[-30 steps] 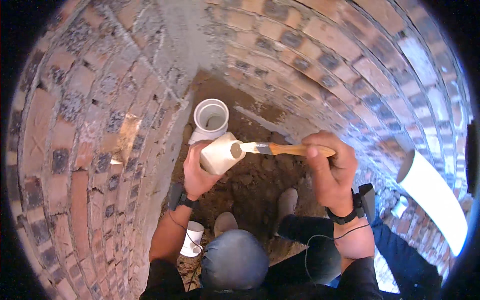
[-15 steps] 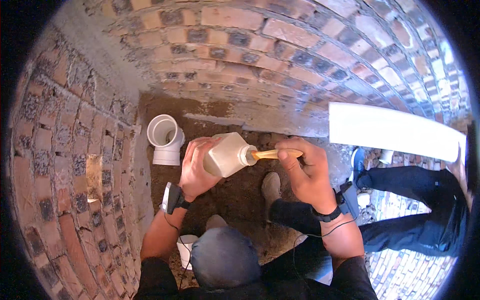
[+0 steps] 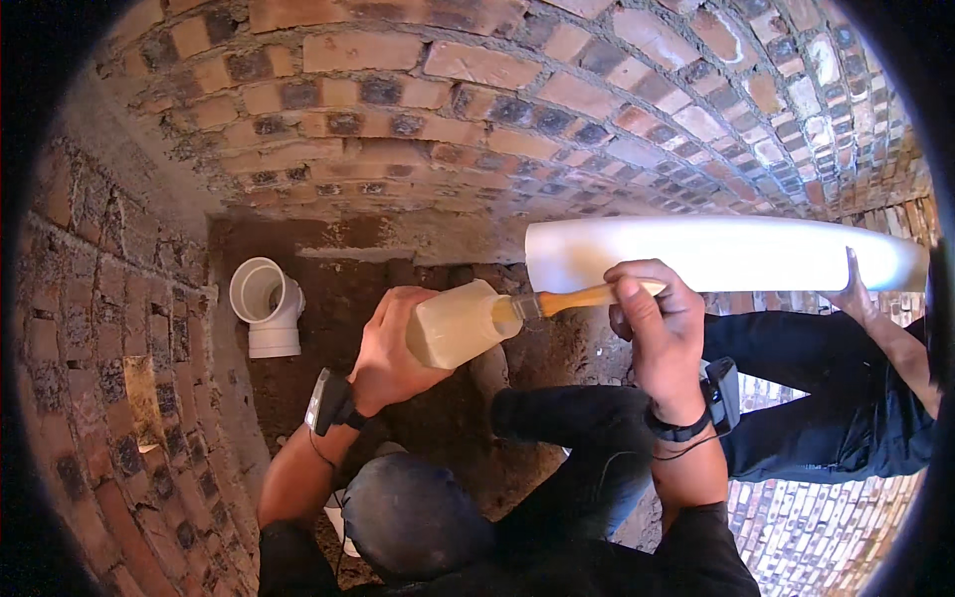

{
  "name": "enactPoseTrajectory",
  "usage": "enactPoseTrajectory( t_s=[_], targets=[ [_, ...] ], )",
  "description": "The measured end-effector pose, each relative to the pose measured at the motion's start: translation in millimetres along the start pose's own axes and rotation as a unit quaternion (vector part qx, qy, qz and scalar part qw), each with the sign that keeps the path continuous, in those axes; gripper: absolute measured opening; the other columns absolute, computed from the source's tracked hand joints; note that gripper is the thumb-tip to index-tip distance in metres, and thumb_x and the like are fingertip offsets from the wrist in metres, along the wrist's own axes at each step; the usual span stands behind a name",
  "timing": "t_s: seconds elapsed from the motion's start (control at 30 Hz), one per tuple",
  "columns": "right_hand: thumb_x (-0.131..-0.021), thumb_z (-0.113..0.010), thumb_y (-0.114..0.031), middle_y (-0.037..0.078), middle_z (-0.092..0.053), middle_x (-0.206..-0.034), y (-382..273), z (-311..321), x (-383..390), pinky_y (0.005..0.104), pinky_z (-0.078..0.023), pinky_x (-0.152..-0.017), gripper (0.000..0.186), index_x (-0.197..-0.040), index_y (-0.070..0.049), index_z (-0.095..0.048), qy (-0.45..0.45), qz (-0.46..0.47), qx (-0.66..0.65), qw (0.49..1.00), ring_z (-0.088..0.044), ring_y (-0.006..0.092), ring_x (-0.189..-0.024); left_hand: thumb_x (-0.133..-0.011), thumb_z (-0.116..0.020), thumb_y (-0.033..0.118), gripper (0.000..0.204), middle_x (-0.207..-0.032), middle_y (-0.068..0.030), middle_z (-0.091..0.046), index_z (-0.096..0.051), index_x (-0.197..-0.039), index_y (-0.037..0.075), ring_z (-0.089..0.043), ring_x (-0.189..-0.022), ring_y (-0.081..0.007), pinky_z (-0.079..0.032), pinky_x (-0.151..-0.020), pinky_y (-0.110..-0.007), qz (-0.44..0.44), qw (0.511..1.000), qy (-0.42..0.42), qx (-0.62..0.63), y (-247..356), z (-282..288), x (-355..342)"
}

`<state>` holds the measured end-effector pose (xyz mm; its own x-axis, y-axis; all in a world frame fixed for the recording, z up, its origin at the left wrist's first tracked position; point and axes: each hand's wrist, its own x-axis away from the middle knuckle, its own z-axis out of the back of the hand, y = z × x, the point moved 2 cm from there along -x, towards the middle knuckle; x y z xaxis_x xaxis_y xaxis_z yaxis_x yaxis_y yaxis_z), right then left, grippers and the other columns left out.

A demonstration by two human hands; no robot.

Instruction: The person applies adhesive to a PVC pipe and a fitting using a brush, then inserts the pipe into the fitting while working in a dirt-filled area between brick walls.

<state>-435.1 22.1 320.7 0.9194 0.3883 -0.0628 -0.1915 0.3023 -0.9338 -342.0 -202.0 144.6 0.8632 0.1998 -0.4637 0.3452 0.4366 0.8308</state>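
My left hand [image 3: 383,353] is wrapped round a squarish, translucent plastic bottle [image 3: 450,326], tilted so that its mouth points right. In my right hand [image 3: 665,333] is a paintbrush [image 3: 577,298], gripped by its yellowish handle between thumb and fingers. The brush's metal ferrule shows just outside the bottle mouth, and its bristle end is hidden in the neck. Behind the brush handle and my right hand lies the open end of a large white pipe [image 3: 736,249].
Another person's hand [image 3: 851,291] supports the pipe at the right. On the soil at the left stands a white pipe fitting [image 3: 275,333], beside a brick wall [image 3: 109,398]. A second brick wall [image 3: 477,65] rises behind. Another white piece [image 3: 344,532] sits by my left knee.
My right hand has moved right, drawing the brush partly out of the bottle so its ferrule now shows. The white pipe has come further left, nearer my hands.
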Motion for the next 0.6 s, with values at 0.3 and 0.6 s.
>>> enactPoseTrajectory(
  t_s=[0.3, 0.6],
  targets=[
    [-0.098, -0.063, -0.015, -0.002, -0.058, -0.074, 21, 27, -27, 0.0212, -0.035, -0.051, 0.017, -0.103, 0.001, -0.065, 0.015, -0.045, 0.005, 0.999, -0.046, 0.0045, -0.06, -0.06, -0.089, 0.013, 0.068, -0.107, -0.0181, -0.061, -0.054, -0.117, 0.001, -0.062, -0.098, -0.0392, -0.053, -0.083, -0.045, 0.006, 0.999, 0.004, 0.037, -31, -56, 6],
    [-0.099, -0.062, -0.021, -0.004, -0.055, -0.066, 26, 21, -66, 0.0233, -0.035, -0.051, 0.021, -0.095, 0.0, -0.066, 0.02, -0.053, 0.167, 0.984, -0.044, 0.0041, -0.057, -0.06, -0.089, 0.012, 0.069, -0.11, -0.0204, -0.058, -0.052, -0.117, 0.001, -0.059, -0.101, -0.0416, -0.051, -0.084, -0.047, 0.044, 0.996, 0.01, 0.078, -57, -84, 5]
  ],
)
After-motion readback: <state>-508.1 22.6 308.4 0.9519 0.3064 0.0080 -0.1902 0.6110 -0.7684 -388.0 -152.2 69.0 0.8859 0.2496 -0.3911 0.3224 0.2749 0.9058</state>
